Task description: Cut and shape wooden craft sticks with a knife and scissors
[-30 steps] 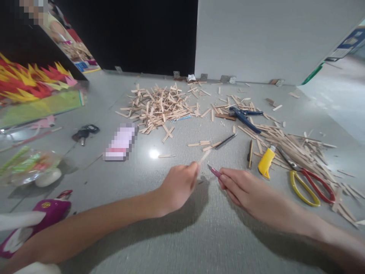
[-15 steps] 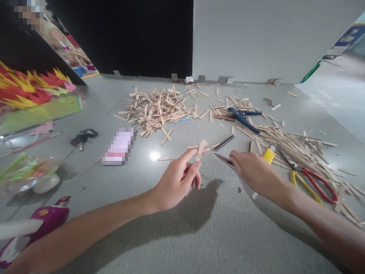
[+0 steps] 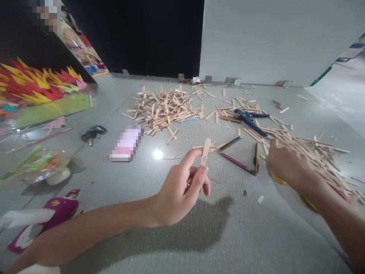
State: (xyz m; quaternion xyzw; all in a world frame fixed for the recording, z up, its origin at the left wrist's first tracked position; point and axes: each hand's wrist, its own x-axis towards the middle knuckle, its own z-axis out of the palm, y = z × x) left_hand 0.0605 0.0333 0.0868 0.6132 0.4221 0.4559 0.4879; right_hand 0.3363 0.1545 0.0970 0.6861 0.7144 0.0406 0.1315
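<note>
My left hand (image 3: 182,186) pinches a wooden craft stick (image 3: 205,150) between thumb and fingers, holding it upright above the table; a small rectangle is marked on its face. To the right, my right hand (image 3: 288,163) is low over the edge of a heap of wooden strips (image 3: 308,142). Its fingers are blurred and partly hidden. A yellow piece (image 3: 281,179) shows beneath that hand, too covered to identify. Between the hands lie a dark red pencil (image 3: 238,163), a black pen-like stick (image 3: 230,142) and a thin gold-and-black tool (image 3: 256,158).
A pile of craft sticks (image 3: 165,106) lies beyond my left hand, and blue-handled pliers (image 3: 251,120) rest farther right. At left are a phone (image 3: 127,142), keys (image 3: 92,133), a bagged item (image 3: 42,163) and a purple-and-white glue gun (image 3: 57,209). Black and white boards stand behind.
My right hand has let go of the dark red pencil, which now lies on the table, and has moved right. My left hand still holds the craft stick. The view has shifted slightly.
</note>
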